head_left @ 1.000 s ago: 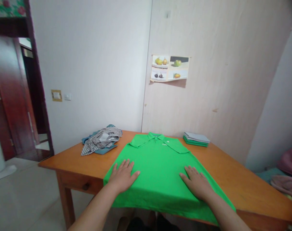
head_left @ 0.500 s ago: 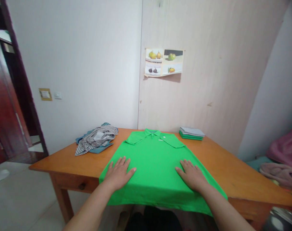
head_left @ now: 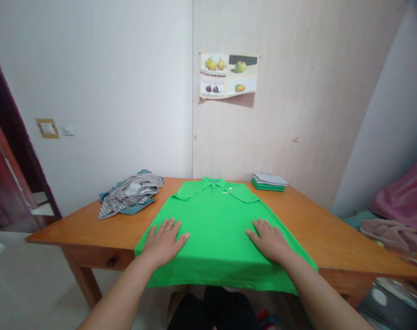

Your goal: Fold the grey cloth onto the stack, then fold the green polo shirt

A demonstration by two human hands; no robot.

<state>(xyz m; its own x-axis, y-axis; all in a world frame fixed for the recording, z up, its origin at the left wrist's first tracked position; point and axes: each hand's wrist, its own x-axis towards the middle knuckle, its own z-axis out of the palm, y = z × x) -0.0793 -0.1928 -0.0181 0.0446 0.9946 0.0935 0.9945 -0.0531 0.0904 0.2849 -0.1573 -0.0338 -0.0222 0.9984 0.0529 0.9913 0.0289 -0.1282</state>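
Note:
A bright green polo shirt (head_left: pixel 215 220) lies spread flat on the wooden table (head_left: pixel 335 243), collar at the far side, its hem hanging over the near edge. My left hand (head_left: pixel 163 242) rests palm down on the shirt's lower left part, fingers spread. On the lower right part my right hand (head_left: pixel 268 239) lies flat as well, fingers apart. Neither hand grips the cloth.
A crumpled pile of striped grey and blue clothes (head_left: pixel 130 195) sits at the table's far left. A small stack of folded garments (head_left: pixel 268 181) is at the far right by the wall. Pink and beige bedding (head_left: pixel 397 215) lies to the right. A fruit poster (head_left: pixel 228 75) hangs above.
Both hands have stayed flat on the shirt, sliding slightly toward the near hem. My view has swung to the right and tilted, so the doorway has left the frame.

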